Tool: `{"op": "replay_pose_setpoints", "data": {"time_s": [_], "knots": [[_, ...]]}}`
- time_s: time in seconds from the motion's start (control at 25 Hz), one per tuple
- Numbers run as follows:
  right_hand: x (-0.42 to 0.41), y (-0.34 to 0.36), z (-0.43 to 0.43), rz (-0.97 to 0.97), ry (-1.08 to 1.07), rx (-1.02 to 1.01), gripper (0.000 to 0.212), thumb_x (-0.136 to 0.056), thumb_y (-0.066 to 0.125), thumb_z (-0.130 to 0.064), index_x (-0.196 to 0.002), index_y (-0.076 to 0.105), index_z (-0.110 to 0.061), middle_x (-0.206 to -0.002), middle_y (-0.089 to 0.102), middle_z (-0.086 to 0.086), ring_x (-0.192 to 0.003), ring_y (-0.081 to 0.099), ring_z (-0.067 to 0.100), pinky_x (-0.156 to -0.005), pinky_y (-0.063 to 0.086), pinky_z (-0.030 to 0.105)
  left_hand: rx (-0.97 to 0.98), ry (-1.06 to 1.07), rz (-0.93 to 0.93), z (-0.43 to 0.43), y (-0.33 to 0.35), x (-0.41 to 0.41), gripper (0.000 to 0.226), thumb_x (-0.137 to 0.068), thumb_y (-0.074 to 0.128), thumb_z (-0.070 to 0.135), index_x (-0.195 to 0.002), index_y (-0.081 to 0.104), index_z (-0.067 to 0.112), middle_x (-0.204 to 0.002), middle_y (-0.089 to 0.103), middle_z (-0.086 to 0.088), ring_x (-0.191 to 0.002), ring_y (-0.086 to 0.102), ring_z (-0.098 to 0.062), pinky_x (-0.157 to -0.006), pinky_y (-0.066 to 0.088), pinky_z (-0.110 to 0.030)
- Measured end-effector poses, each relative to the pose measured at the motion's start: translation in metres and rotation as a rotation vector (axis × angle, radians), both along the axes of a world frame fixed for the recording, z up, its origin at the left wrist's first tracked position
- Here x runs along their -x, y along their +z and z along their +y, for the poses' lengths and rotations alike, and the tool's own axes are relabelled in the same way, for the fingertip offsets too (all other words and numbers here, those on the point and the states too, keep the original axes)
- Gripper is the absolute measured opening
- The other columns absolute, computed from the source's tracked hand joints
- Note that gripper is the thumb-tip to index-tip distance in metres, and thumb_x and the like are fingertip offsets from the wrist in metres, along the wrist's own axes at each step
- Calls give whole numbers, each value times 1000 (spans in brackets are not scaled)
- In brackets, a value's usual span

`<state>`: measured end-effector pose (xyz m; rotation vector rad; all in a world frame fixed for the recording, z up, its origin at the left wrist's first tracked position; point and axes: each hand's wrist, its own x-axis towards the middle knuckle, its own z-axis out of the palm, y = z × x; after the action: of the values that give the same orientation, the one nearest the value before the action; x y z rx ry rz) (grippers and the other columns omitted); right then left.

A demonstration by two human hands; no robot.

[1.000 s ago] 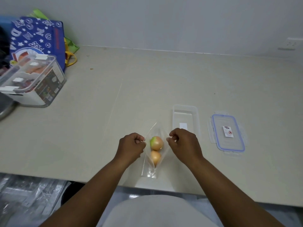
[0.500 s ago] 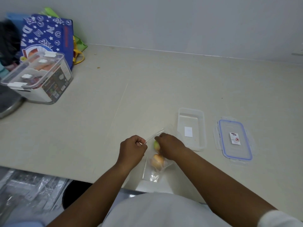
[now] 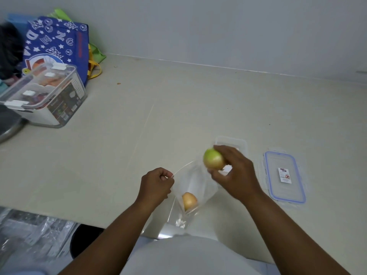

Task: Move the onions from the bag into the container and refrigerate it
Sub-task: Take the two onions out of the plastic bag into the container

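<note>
A clear plastic bag (image 3: 200, 187) lies near the counter's front edge with one orange-yellow onion (image 3: 189, 201) at its bottom. My left hand (image 3: 155, 185) pinches the bag's top left corner and holds its mouth apart. My right hand (image 3: 233, 173) grips a greenish-yellow onion (image 3: 212, 158) outside the bag, lifted just in front of the clear rectangular container (image 3: 232, 142). The hand hides most of that container. Its blue-rimmed lid (image 3: 284, 176) lies flat to the right.
At the far left stand a clear lidded storage box (image 3: 45, 96) holding packets and a blue patterned tote bag (image 3: 57, 42). A metal pan edge (image 3: 9, 126) shows at the left border. The counter's front edge runs just below the bag.
My right hand went into the bag, closed on the greenish onion and drew it out and up toward the container. My left hand kept its pinch on the bag's corner.
</note>
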<state>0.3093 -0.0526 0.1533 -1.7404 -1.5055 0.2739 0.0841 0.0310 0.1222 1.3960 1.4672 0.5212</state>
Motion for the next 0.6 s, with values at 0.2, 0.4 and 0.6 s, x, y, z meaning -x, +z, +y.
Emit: {"op": "replay_pose_setpoints", "data": {"time_s": [0.2,0.4,0.6], "knots": [[-44,-34,26,-200,-192,727,66,-72,70,-29,-134,49,-27,-121,63,6,-107,60,28,-82,48,32,26,10,-69,-6,1,-1,11,-81,62,2,-77,68,9,-60,62,-10,-45,65,-15,-43,52,-25],[-45,-59,32,-229,-165,857,51,-75,64,-32,-124,53,-26,-109,61,7,-95,59,27,-72,47,32,66,27,-121,-9,3,-1,10,-82,61,1,-79,68,6,-57,65,-6,-51,71,-24,-48,57,-29],[-41,-44,19,-307,-162,784,60,-83,66,-37,-140,47,-28,-143,50,4,-125,51,27,-96,48,38,69,41,-140,-12,2,1,9,-82,61,4,-79,69,7,-60,66,-9,-52,71,-25,-50,58,-30]]}}
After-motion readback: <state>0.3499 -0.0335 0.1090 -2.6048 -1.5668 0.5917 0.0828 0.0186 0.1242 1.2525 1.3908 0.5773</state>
